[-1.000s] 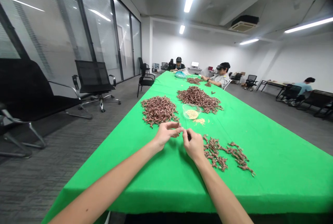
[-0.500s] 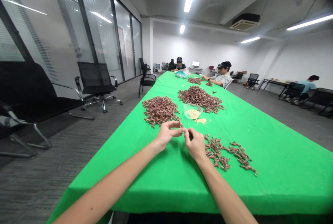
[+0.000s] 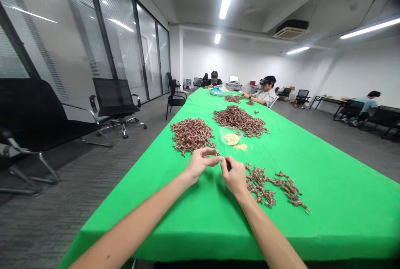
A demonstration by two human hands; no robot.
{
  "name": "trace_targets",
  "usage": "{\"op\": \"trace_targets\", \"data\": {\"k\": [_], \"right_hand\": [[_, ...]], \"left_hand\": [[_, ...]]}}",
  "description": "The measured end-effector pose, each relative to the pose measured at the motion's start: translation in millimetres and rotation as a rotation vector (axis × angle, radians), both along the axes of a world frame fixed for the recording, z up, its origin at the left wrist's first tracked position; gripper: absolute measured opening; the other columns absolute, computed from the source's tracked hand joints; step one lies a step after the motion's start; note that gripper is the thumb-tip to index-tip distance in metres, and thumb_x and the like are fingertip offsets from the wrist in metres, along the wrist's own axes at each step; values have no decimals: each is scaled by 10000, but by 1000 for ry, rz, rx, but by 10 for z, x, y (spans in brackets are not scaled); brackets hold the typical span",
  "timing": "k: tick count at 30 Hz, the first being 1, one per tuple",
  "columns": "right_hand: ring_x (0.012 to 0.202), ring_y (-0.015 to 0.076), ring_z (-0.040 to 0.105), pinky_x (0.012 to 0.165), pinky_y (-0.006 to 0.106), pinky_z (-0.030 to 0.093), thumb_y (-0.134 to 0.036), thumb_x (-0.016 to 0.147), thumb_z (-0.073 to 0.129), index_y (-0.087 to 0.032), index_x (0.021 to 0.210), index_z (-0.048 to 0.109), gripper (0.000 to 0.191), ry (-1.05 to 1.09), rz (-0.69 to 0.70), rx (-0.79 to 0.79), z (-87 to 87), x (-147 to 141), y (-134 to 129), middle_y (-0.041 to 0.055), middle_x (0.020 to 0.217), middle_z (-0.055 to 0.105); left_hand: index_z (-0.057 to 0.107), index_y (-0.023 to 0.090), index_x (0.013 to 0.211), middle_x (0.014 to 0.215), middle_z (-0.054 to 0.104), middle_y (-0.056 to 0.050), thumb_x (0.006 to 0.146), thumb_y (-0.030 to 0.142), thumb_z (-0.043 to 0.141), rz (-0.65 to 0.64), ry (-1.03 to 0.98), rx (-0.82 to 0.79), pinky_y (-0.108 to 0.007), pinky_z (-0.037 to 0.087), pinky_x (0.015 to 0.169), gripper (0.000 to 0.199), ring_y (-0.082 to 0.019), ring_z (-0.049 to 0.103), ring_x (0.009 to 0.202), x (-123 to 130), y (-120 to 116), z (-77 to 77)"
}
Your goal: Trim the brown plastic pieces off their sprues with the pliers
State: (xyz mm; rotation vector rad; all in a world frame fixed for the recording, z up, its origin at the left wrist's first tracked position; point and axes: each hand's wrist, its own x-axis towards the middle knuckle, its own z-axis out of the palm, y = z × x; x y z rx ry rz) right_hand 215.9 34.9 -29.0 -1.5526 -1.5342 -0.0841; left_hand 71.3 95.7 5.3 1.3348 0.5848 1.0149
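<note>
At the lower centre of the frame, the left hand [image 3: 200, 164] and right hand [image 3: 234, 176] pinch a small dark piece [image 3: 227, 164] between their fingertips, its long axis hidden, with the right hand nearer the loose brown tangle [image 3: 259, 188].

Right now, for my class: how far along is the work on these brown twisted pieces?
Some looks done: pale grains sit in a clear bowl, with a small spill beside it. In hand: the left hand and right hand pinch a small brown piece between them. Remaining: a large brown heap and another beyond the hands, plus a looser scatter to the right, so most seems still unworked.
</note>
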Motion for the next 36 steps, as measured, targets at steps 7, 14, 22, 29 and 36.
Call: {"op": "trace_targets", "data": {"k": [7, 14, 22, 29, 36], "right_hand": [[561, 155, 538, 556, 248, 269, -487, 987, 348, -174, 766, 618, 468, -57, -20, -27, 10, 5, -6, 55, 641, 624], [587, 151, 553, 553, 244, 255, -488, 987, 375, -178, 792, 632, 447, -93, -68, -43, -23, 15, 0, 50, 674, 641], [570, 138, 537, 541, 241, 235, -479, 990, 382, -176, 775, 628, 446, -127, -117, -18, -19, -4, -17, 43, 672, 636], [537, 140, 510, 540, 254, 244, -481, 998, 347, -178, 721, 579, 472, -44, -97, 3, -6, -7, -9, 30, 601, 582], [501, 135, 461, 543, 262, 247, -501, 1006, 306, -180, 701, 559, 509, 43, -71, 5, -6, 2, 6, 19, 574, 562]], "left_hand": [[719, 112, 860, 851, 683, -69, 567, 358, 900, 14, 18, 5, -264, 481, 652, 424, -136, 589, 680, -5, 19, -5], [743, 104, 869, 791, 704, -90, 588, 364, 887, 18, 62, -6, -267, 485, 653, 409, -152, 610, 664, -36, 46, 0], [748, 118, 864, 888, 727, -127, 672, 435, 813, 33, 143, -33, -264, 490, 604, 376, -154, 627, 601, -48, 5, 77], [739, 131, 875, 907, 731, -113, 702, 372, 763, 30, 124, -54, -256, 498, 602, 298, -146, 641, 602, -34, 18, 51], [713, 127, 864, 928, 728, -116, 721, 316, 710, 26, 176, -147, -239, 494, 596, 237, -136, 653, 616, -25, 45, 2]]}}
